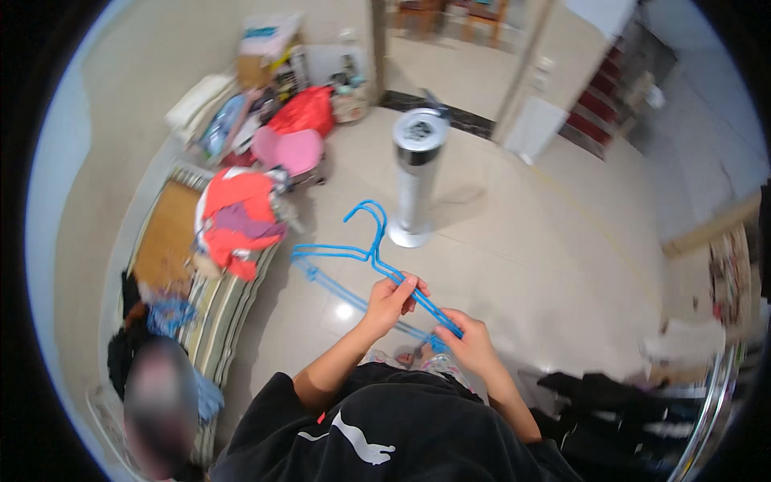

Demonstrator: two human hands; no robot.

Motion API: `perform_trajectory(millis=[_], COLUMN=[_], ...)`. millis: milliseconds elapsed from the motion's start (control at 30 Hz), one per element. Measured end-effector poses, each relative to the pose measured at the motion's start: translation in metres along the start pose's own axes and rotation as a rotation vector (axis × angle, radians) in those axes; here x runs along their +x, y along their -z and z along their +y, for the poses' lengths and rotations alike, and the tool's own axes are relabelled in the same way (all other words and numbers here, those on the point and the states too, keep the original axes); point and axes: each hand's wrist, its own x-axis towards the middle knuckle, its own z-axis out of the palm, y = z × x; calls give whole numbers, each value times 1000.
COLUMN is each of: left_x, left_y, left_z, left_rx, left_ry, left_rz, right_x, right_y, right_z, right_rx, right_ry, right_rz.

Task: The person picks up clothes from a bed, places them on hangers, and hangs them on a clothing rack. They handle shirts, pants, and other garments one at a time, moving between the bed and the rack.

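Note:
Two blue wire-style clothes hangers (333,246) lie nearly together in front of my body, their hooks up and away from me. My left hand (390,301) grips them on the sloping shoulder arm near the middle. Further along the same arm, my right hand (467,338) holds the outer end between thumb and fingers. The lower bars of the hangers look blurred and run below my left hand.
A silver and black tower appliance (414,181) stands on the tiled floor ahead. To the left, a striped sofa (232,319) bears piled red clothing (238,208) and a blue hanger bundle (170,316). A pink chair (292,150) stands beyond. Dark clothes (608,397) lie at right.

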Motion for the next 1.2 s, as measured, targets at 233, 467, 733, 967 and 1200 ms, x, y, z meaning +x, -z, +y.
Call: perform_trajectory(millis=[233,467,733,967,1200], left_x=[19,59,13,-61,-124], left_y=[16,36,136,273,385], left_z=[-13,-16,20,40,52], left_rx=[159,68,-290,-447,-436], left_ry=[39,-18,-104,-271,-226], left_rz=[248,423,812,1037,1310], right_x=[77,191,245,247,249], right_y=[0,-49,-177,-336,-480], right_z=[59,42,-29,-101,-131], right_rx=[245,292,91,-186,-160], right_ry=[11,100,286,751,729], right_rz=[-242,-437,-800,-884,-1133])
